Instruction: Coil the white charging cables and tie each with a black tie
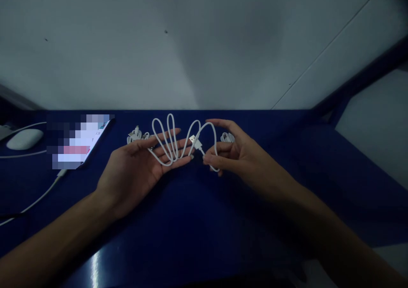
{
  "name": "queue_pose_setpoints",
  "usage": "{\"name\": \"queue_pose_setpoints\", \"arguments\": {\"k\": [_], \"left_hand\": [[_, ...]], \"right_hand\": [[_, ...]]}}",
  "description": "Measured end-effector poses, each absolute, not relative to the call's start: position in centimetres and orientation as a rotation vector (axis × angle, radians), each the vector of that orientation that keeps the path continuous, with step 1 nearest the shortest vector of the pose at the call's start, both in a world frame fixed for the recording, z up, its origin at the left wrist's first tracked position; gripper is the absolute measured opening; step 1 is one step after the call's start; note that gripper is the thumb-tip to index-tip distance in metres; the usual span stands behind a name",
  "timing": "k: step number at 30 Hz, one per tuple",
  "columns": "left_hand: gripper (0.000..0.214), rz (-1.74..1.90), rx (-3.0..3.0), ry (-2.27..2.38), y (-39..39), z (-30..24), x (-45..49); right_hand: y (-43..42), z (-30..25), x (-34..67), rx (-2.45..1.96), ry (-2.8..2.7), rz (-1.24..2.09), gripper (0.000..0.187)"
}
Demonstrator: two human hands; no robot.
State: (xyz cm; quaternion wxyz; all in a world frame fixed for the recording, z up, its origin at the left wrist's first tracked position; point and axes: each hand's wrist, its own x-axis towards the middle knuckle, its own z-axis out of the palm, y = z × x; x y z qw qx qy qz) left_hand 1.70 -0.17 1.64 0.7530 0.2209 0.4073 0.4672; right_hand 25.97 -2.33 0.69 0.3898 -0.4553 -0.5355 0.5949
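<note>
A white USB cable (174, 145) is spread in loose zigzag loops between my hands. My left hand (137, 164) is palm up with its fingers stretched out beneath the loops, and its thumb lies over one end of the cable. My right hand (231, 152) pinches the cable between thumb and fingers just behind the USB plug (196, 143), its index finger raised. The metal tip of the plug points up and left, towards my left fingers. The other end of the cable is hidden by my left thumb.
Behind my left hand lies a bundled white cable (136, 132); another bundle (227, 137) shows behind my right hand. Left on the blue table (178, 228) are a lit phone (86, 145) with a plugged-in cable and a white mouse-shaped object (24, 139). A pale wall (127, 58) rises behind.
</note>
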Motion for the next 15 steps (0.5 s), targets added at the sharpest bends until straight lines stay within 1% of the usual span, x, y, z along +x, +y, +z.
{"name": "queue_pose_setpoints", "arguments": {"k": [3,5,11,15], "left_hand": [[0.053,1.025,0.460,0.901,-0.17,1.91,1.96],[0.053,1.024,0.455,0.901,-0.10,1.97,1.98],[0.049,1.035,0.482,0.886,0.44,1.32,1.43],[0.052,1.055,0.473,0.881,0.68,1.04,1.35]], "right_hand": [[-2.38,1.03,26.12,-1.197,-1.386,1.497,0.055],[-2.37,1.09,26.17,-1.184,-1.411,1.481,0.044],[-1.92,0.95,26.28,-1.131,-1.549,1.384,0.032],[-1.64,0.92,26.33,-1.117,-1.637,1.217,0.013]]}}
